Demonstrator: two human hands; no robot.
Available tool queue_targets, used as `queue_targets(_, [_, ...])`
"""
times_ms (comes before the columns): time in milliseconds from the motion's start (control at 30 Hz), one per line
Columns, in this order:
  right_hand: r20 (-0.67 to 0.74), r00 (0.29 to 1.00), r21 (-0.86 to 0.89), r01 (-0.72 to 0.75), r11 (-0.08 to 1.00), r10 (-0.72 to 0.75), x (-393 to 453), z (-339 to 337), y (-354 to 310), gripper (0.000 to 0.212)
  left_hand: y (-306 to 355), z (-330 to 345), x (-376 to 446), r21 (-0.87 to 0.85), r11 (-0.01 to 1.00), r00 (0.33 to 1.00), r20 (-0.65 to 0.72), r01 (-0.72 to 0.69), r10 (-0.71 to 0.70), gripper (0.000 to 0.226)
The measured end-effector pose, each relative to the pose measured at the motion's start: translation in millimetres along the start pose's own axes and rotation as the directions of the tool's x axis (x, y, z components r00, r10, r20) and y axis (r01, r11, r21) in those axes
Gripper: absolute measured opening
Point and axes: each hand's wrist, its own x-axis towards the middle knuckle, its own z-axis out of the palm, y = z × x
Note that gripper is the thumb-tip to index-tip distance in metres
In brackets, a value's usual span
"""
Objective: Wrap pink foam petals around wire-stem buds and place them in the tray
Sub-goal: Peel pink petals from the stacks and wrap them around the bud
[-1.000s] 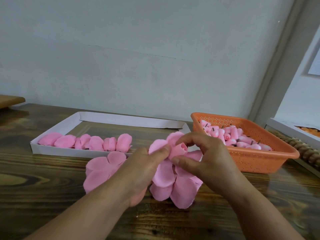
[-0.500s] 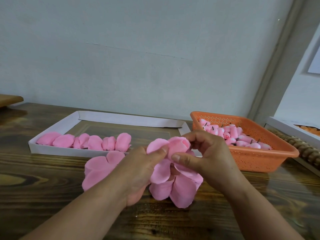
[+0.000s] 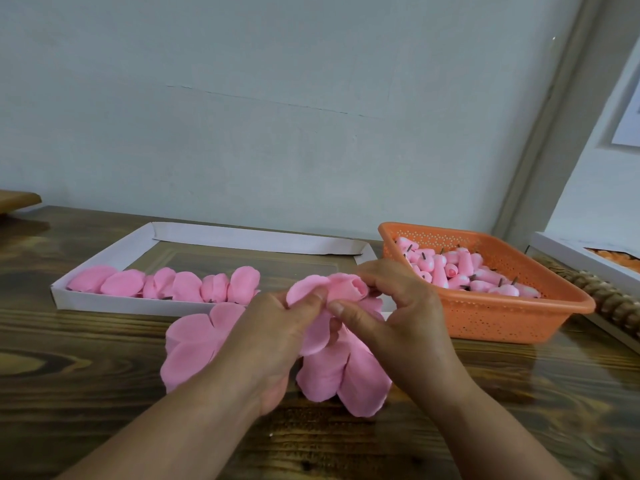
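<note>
Pinching the work between both thumbs and forefingers, the left hand [image 3: 273, 341] and the right hand [image 3: 398, 317] held one half-wrapped bud [image 3: 346, 289] just above the wooden table [image 3: 86, 393]. Both sets of fingers were narrowed onto the foam: the left thumb pressed a petal flap, and the right fingers curled over the rolled tip. Loose petals [image 3: 332, 372] of the same piece hung down toward 6 o'clock, between the wrists.

To do this step well, I judged that each petal should be drawn snug around the core and overlapped on the one before, with one thumb pinning the lapped edge while the other hand brought the next flap round. The foam looked soft, so too hard a pinch would probably crease it. The wire stem was hidden by the hands.

At 10 o'clock lay the white tray [image 3: 104, 303], with a row of finished flowers [image 3: 180, 287] along its near wall and bare floor behind them. At 2 o'clock an orange basket [image 3: 502, 320] held unwrapped buds [image 3: 446, 271]. A spare petal sheet [image 3: 194, 344] lay on the table at 9 o'clock, partly under the left hand. It lay between the hands and the tray, so the finished flower would likely have to be lifted over it.
</note>
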Motion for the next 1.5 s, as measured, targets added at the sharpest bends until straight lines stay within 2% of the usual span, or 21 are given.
queue_targets(100, [0.016,1.0,-0.017,-0.006,1.0,0.007,0,-1,-1,0.014,-1,0,0,0.008,1.0,0.999,-0.019,-0.027,0.028,0.02])
queue_targets(300, [0.104,0.988,0.044,-0.121,0.992,0.116,0,-2,-2,0.02,-2,3,-1,0.006,0.998,0.998,-0.013,-0.062,0.062,0.019])
queue_targets(500, [0.134,0.968,0.269,-0.241,0.933,0.211,0,-6,0,0.026,-1,2,-3,-0.044,0.995,0.995,0.041,-0.084,0.086,0.016])
queue_targets(633, [0.228,0.942,0.482,-0.331,0.811,0.248,2,-10,1,0.021,0,0,-3,-0.064,0.992,0.991,0.071,-0.105,0.11,0.015])
queue_targets(700, [0.249,0.935,0.525,-0.35,0.776,0.253,3,-12,1,0.019,0,-1,-2,-0.084,0.991,0.991,0.072,-0.103,0.109,0.017])
queue_targets(833, [0.141,0.968,0.316,-0.243,0.917,0.208,2,-9,0,0.019,1,-1,-2,-0.129,0.99,0.996,0.065,-0.058,0.067,0.015])
queue_targets(900, [0.107,0.978,0.264,-0.203,0.943,0.181,3,-8,-2,0.02,1,-1,-2,-0.137,0.989,0.996,0.07,-0.048,0.058,0.013])
queue_targets(1067, [0.112,0.978,0.28,-0.201,0.939,0.176,2,-9,-4,0.028,-1,0,-3,-0.142,0.989,0.998,0.042,-0.048,0.054,0.011])
queue_targets(1267, [0.114,0.979,0.22,-0.189,0.957,0.167,5,-10,0,0.022,-3,2,-3,-0.206,0.978,0.996,0.086,-0.008,0.026,0.029])
queue_targets(1400, [0.103,0.985,0.243,-0.162,0.956,0.141,5,-10,-1,0.031,-3,1,-1,-0.231,0.973,0.995,0.092,-0.006,0.028,0.023])
queue_targets(1500, [0.087,0.982,0.268,-0.186,0.945,0.169,4,-8,-1,0.035,-4,2,-3,-0.133,0.99,0.998,0.039,-0.044,0.05,0.015])
